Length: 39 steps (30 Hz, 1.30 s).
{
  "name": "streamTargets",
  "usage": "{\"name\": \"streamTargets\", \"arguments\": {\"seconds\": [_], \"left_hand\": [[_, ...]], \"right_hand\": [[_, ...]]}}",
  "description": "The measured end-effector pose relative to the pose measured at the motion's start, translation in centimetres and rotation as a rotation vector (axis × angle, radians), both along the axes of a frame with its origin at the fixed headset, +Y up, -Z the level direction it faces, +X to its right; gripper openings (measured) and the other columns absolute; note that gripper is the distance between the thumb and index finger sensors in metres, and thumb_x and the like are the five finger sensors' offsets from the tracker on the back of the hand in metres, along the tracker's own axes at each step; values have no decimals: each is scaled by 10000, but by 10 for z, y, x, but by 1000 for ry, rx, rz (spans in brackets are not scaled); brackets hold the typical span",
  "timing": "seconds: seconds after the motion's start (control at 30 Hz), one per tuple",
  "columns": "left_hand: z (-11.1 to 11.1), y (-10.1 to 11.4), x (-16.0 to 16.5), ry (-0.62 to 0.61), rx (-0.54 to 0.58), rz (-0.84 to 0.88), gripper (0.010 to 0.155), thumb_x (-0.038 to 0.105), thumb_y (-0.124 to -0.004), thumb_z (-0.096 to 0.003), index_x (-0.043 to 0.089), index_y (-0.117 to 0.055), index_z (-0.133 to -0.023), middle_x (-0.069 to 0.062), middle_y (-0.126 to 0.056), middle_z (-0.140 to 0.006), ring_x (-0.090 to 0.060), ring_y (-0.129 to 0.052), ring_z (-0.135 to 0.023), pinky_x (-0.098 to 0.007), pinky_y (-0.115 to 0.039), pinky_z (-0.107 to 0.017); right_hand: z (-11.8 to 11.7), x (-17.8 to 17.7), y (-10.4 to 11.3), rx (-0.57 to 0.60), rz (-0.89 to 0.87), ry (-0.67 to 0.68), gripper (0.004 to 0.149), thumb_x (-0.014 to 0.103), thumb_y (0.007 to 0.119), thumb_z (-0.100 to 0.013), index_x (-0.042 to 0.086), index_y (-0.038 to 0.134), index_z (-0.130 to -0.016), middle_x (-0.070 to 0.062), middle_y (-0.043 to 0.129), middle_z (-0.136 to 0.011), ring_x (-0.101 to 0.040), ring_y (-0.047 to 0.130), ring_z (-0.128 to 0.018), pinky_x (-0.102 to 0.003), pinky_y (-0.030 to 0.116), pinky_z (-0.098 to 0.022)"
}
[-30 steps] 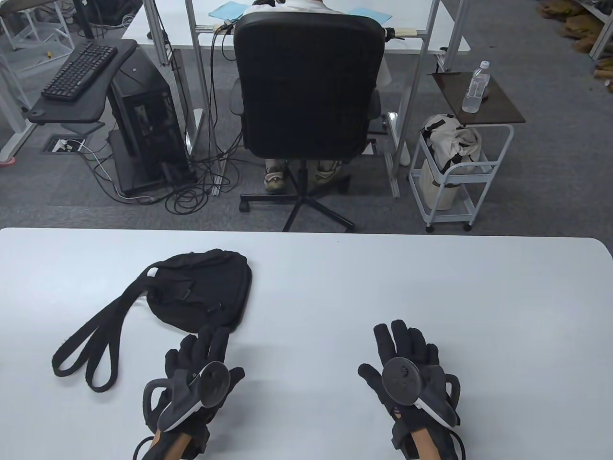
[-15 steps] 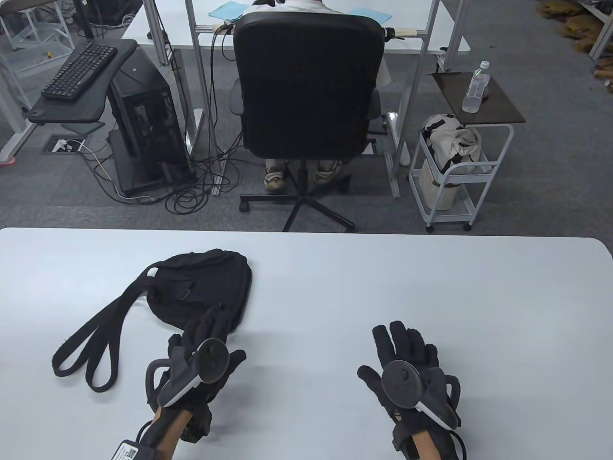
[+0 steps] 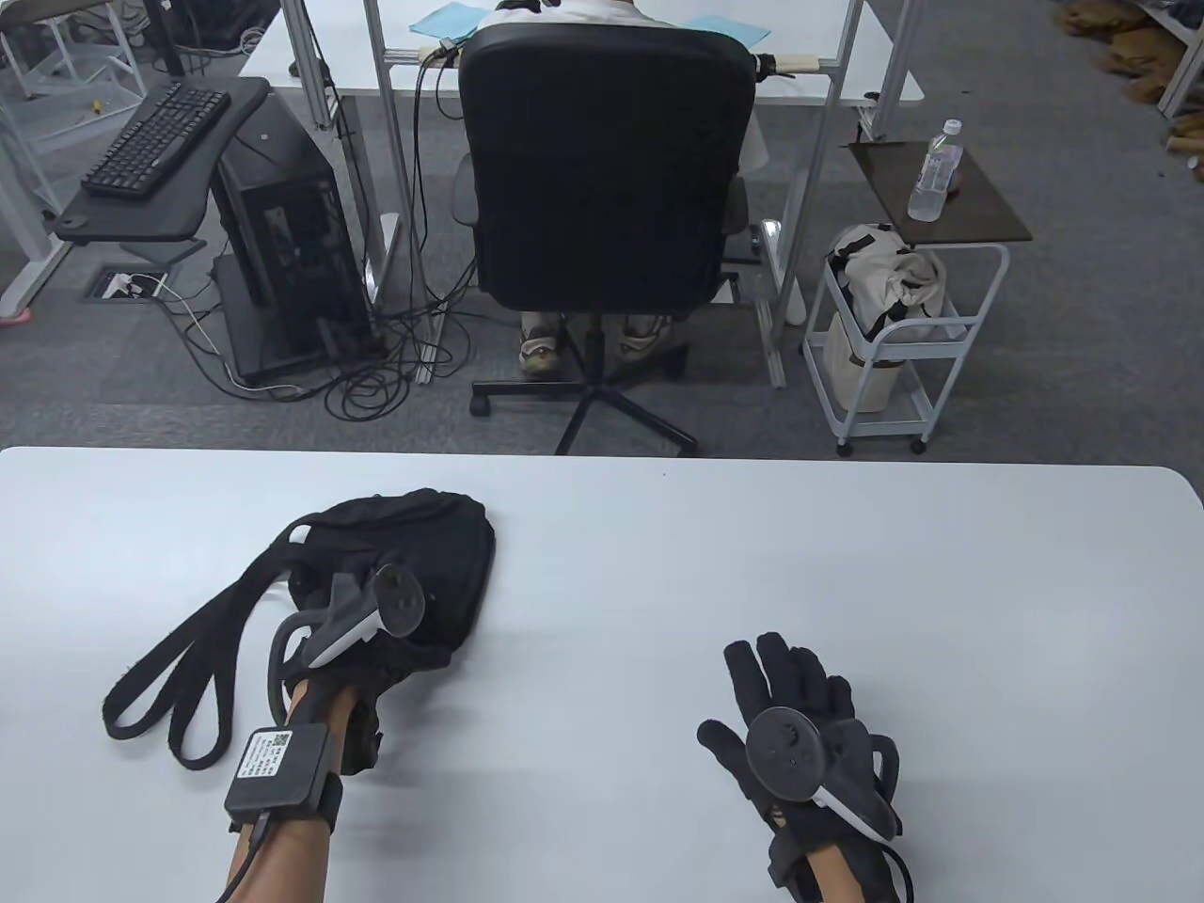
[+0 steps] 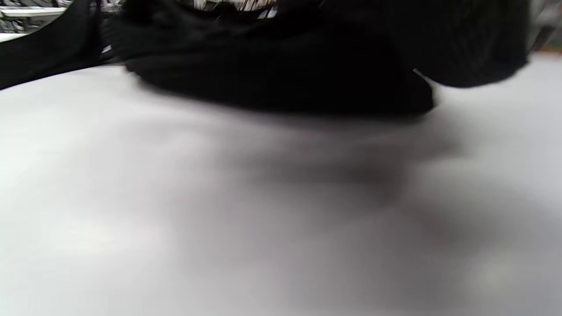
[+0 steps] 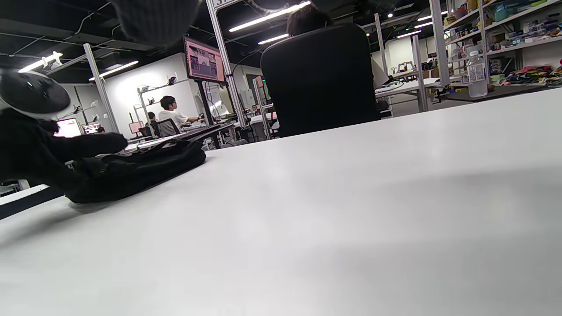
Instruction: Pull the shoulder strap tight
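On the white table [image 3: 658,564], toward its left side, a black bag [image 3: 414,546] is laid flat, with its shoulder strap [image 3: 179,668] looped out to the left and nearer the front edge. The left hand [image 3: 367,649] is placed over the near edge of the bag; whether its fingers are spread or gripping cannot be told, since the left wrist view is blurred. The right hand [image 3: 800,715] is rested flat on the table, fingers spread, well apart from the bag.
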<state>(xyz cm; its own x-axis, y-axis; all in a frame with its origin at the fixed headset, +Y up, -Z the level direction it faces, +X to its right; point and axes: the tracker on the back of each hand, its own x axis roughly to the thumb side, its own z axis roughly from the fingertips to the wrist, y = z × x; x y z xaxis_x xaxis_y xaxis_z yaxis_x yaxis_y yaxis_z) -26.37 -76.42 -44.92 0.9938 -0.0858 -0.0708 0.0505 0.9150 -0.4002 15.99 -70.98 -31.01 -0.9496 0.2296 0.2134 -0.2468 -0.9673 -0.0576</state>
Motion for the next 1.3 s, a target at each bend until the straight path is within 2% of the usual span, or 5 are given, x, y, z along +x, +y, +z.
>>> {"name": "streamTargets", "arguments": {"seconds": [0.17, 0.23, 0.4, 0.63, 1.3], "left_hand": [[-9, -17, -13, 45, -26, -51, 952, 667, -719, -328, 529, -154, -1081, 245, -69, -1235, -262, -213, -1248, -656, -323, -865], [-9, -14, -11, 64, 107, -43, 780, 560, -746, -427, 529, -319, -1079, 260, -250, -1236, -245, -424, -1219, -615, -481, -837], [-6, -3, -5, 41, 167, -38, 579, 448, -722, -493, 484, -523, -1036, 227, -507, -1178, -320, -690, -1090, -534, -693, -745], [-1, 8, -9, 91, 278, 51, 525, 405, -686, -513, 400, -597, -1030, 155, -669, -1115, -358, -827, -982, -519, -789, -662], [33, 139, -3, 164, 670, 55, 521, 414, -674, -532, 376, -596, -1046, 110, -703, -1091, -287, -829, -974, -472, -813, -642]], "right_hand": [[-2, -4, 0, -14, 5, 11, 791, 539, 685, -502, 202, 384, -1151, -209, 321, -1206, -555, 371, -1046, -761, 348, -694], [-3, -5, 0, -9, -3, 13, 788, 537, 686, -503, 203, 386, -1151, -206, 319, -1207, -555, 364, -1048, -762, 342, -696], [0, -8, 0, -3, 11, 34, 785, 537, 685, -503, 200, 394, -1149, -209, 331, -1203, -557, 377, -1043, -762, 351, -691], [0, -6, 4, 7, -13, 39, 783, 536, 686, -503, 200, 397, -1148, -207, 343, -1203, -556, 384, -1043, -762, 353, -692], [5, 8, 16, 52, -69, 8, 773, 533, 686, -503, 195, 419, -1145, -207, 373, -1199, -555, 407, -1039, -762, 365, -689]]}}
